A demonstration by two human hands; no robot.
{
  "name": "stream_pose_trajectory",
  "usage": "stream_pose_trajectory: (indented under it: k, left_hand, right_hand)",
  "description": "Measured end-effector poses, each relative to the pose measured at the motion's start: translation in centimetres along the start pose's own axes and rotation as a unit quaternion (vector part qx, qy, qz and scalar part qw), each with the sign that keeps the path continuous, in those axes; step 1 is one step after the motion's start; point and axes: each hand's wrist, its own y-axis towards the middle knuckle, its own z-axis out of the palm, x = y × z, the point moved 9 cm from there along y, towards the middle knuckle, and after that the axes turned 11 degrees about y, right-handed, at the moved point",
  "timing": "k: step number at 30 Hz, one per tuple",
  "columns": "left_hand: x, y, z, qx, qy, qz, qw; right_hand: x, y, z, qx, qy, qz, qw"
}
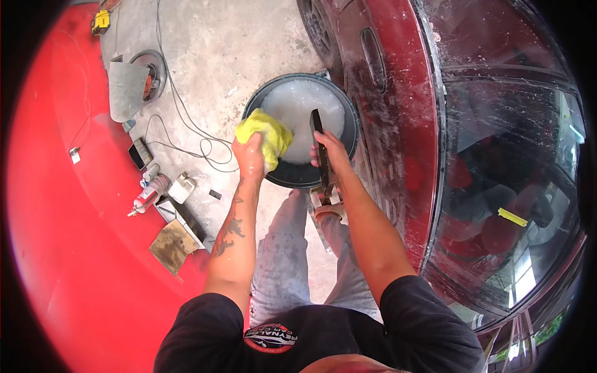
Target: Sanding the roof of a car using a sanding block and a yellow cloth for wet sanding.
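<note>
A dark round bucket [298,177] of pale, sudsy water [286,99] sits in the middle of the head view, beside a red car. My left hand [249,150] is closed on a bunched yellow cloth [267,127] over the bucket's left rim. My right hand [333,149] grips a long, narrow black object [314,117] upright in the picture, over the right half of the water. My legs are below the bucket.
A dirt-streaked dark red car [410,124] fills the right side. A bright red surface [62,236] curves along the left. On the concrete floor lie cables [186,118], a grey machine [127,93], a red cylinder [149,193], a white jug [182,186] and a stained board [171,245].
</note>
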Motion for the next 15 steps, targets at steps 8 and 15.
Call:
stream_pose_trajectory:
  k: [8, 15]
  left_hand:
    - [6.5, 6.2, 8.0, 0.16, 0.692, 0.068, 0.701]
    - [10.7, 6.6, 4.6, 0.256, 0.605, -0.102, 0.747]
  right_hand:
    - [-3.9, 8.0, -4.3, -0.071, -0.02, 0.054, 0.996]
    - [-6.0, 5.7, -2.0, -0.06, 0.089, 0.126, 0.986]
